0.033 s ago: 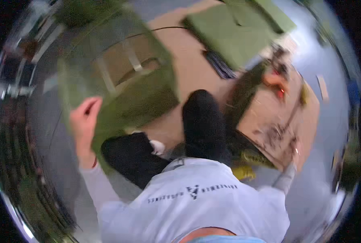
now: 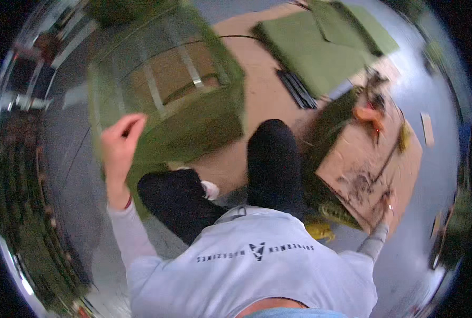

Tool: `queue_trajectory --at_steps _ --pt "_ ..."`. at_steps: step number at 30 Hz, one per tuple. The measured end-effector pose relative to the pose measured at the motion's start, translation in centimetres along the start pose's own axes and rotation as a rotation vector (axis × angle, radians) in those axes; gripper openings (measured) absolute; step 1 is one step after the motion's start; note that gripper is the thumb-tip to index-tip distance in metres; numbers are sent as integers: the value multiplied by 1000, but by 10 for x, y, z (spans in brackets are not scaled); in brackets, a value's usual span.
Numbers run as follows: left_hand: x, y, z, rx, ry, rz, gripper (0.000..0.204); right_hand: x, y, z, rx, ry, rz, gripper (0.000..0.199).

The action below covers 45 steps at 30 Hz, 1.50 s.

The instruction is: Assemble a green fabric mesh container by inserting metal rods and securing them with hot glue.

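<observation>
Sitting at left, green frame (image 2: pixel 193 132) has pale straps (image 2: pixel 154 85) across it, apparently fitted; strapped side uncovered. Left hand (image 2: pixel 123 139), fingers curled, hovers near it; contents unclear. Right hand (image 2: pixel 387 206) is beside small dark pieces (image 2: pixel 357 183) on cardboard (image 2: pixel 347 153); grip unclear. Orange object (image 2: pixel 368 114) lies farther.

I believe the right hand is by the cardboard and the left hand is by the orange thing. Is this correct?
Not quite: the head view shows the left hand by the green frame. The right hand is by the cardboard.
</observation>
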State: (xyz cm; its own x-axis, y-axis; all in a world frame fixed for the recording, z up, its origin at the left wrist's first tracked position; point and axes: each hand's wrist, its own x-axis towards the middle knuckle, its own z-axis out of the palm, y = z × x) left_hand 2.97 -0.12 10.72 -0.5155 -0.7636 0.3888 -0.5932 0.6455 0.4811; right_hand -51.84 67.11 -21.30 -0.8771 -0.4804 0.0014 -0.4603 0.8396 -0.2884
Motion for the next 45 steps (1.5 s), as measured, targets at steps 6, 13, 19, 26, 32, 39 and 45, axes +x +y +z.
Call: queue_trajectory --at_steps 6,13,19,26,32,39,45 --pt "-32 -76 1 -297 124 -114 11 174 112 -35 699 43 421 20" --pt "2 -49 -20 -268 216 -106 16 129 -128 3 1664 3 -6 41" --pt "33 -68 1 -115 335 -5 20 186 -303 -29 1585 -126 -408 42" --pt "65 -70 5 -63 445 53 20 105 -532 -41 1955 -926 -339 58" --pt "91 -81 8 17 506 79 22 50 -622 -57 1567 -1239 -575 71" --pt "97 -57 8 -141 543 121 22 49 -652 -74 742 -622 -798 42" --pt "99 -40 3 -221 575 204 20 42 -676 -99 137 -290 -1128 37"
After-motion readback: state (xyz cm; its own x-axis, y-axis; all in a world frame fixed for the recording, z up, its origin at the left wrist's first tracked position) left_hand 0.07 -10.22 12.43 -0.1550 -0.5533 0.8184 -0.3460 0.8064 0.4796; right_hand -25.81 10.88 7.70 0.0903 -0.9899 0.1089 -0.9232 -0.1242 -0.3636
